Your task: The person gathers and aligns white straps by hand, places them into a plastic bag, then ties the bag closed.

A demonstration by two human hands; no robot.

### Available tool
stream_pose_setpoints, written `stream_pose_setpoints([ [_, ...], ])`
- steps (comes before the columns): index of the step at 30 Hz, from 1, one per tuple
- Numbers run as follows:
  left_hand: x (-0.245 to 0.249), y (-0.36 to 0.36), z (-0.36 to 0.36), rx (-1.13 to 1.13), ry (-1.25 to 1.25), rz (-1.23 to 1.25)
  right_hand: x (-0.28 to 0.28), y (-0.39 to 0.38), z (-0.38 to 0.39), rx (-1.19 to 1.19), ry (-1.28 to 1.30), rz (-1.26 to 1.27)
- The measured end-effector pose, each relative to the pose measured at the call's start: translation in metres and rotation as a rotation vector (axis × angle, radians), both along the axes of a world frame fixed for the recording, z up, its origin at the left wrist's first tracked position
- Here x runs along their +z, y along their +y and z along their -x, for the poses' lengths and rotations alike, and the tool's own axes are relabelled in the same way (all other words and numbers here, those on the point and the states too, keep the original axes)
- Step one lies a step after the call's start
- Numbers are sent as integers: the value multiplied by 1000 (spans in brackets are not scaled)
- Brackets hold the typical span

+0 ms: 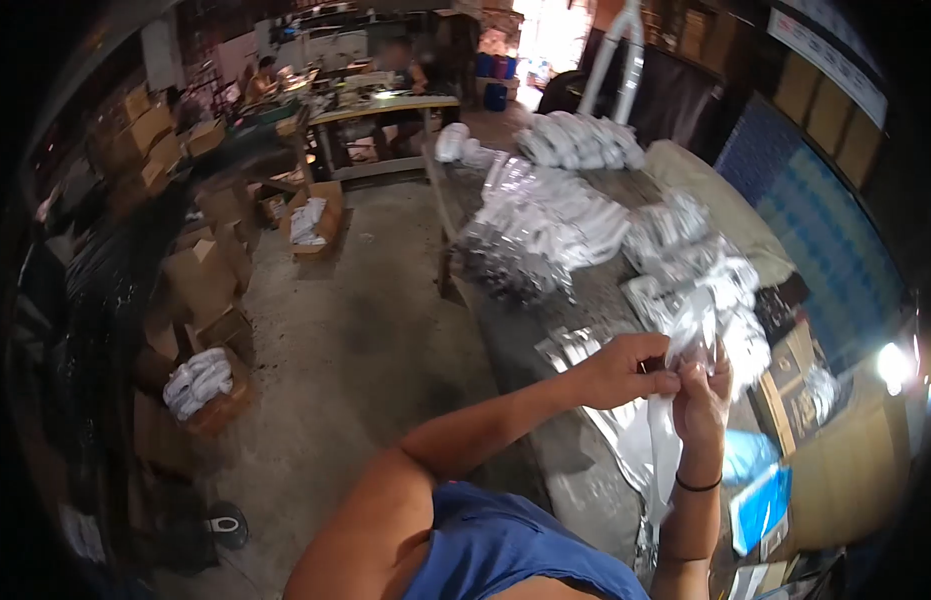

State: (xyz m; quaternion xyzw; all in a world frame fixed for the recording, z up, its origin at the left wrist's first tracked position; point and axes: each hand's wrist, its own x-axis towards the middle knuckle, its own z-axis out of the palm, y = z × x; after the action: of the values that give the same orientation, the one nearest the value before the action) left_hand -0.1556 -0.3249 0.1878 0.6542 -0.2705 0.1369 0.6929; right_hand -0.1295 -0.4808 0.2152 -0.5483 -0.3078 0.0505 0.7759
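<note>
Both my hands are raised over the near right part of the dark table (pixel 575 455). My left hand (pixel 622 372) pinches the edge of a thin, shiny white plastic strip (pixel 665 440), thumb and fingers pressed together. Close beside it on the right, my right hand (pixel 703 395), with a dark band on the wrist, grips the upper part of the same strip, which hangs down between my arms. Flat silvery packets (pixel 610 415) lie under my hands. Just beyond is a pile of shiny white and silver packets (pixel 700 255).
More bundled packets (pixel 555 215) cover the far table. A cardboard box (pixel 785 385) and a blue packet (pixel 760 510) are at the right. Boxes holding white bundles (pixel 217 400) stand on the floor at left. People (pixel 260 80) sit in the background.
</note>
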Motion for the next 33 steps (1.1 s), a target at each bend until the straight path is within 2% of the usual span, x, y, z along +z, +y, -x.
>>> stream_pose_setpoints([
  [1,0,23,0,-38,80,134,2,27,-2,-29,16,16],
  [2,-1,45,0,-75,159,273,2,45,-10,-90,-67,177],
  [4,-7,88,0,-33,161,318,2,80,-26,18,-78,303],
  [5,-9,104,2,-71,288,566,0,100,-29,-77,-77,329],
  [6,-7,120,4,-113,407,817,-5,116,-33,-61,-72,327],
  [7,-9,141,6,-215,484,944,-13,126,-39,-159,-98,416],
  [8,-15,155,6,-205,485,951,-21,133,-46,-259,-127,507],
  [10,-26,178,3,-421,325,1200,-38,141,-65,-182,-128,485],
  [11,-11,186,14,-261,451,1183,-47,144,-74,-145,-31,471],
  [12,-14,193,17,-262,448,1191,-45,149,-75,-111,65,456],
  [13,-21,198,17,-60,401,893,-42,154,-76,-30,199,282],
  [14,-28,202,14,136,344,587,-47,169,-71,-251,237,101],
  [15,-43,206,9,340,231,255,-14,191,-49,-267,403,31],
  [16,-49,210,8,336,228,251,18,203,-33,-283,574,-39],
  [17,-53,213,9,463,203,-29,9,191,-44,-287,576,-41],
  [18,-60,216,7,589,174,-311,-7,168,-64,109,463,-108],
  [19,-80,223,-3,674,210,-401,-17,156,-74,504,338,-171],
  [20,-105,235,-14,682,210,-401,-18,156,-73,512,338,-170],
  [21,-131,248,-26,891,141,-431,-17,157,-71,117,-13,301],
  [22,-133,255,-29,1097,65,-457,-8,163,-62,-301,-370,751],
  [23,-134,261,-34,1099,59,-459,9,166,-49,-295,-348,1093],
  [24,-123,269,-34,901,389,273,6,164,-51,-297,-348,1091],
  [25,-115,272,-33,601,685,987,-1,159,-55,-248,-441,1141],
  [26,-108,268,-32,602,686,986,-9,155,-61,-197,-535,1189],
  [27,-100,262,-32,562,648,1072,-20,150,-76,-176,-442,1299],
  [28,-97,258,-32,524,609,1159,-33,146,-87,-169,-443,1301],
  [30,-96,251,-27,387,541,1077,-51,145,-97,-436,-625,1185],
  [31,-89,238,-30,539,438,870,-57,153,-91,-579,-836,1132],
  [32,-76,221,-32,678,333,657,-52,168,-76,-563,-811,978],
  [33,-78,202,-31,737,183,362,-48,185,-57,-526,-828,953],
])
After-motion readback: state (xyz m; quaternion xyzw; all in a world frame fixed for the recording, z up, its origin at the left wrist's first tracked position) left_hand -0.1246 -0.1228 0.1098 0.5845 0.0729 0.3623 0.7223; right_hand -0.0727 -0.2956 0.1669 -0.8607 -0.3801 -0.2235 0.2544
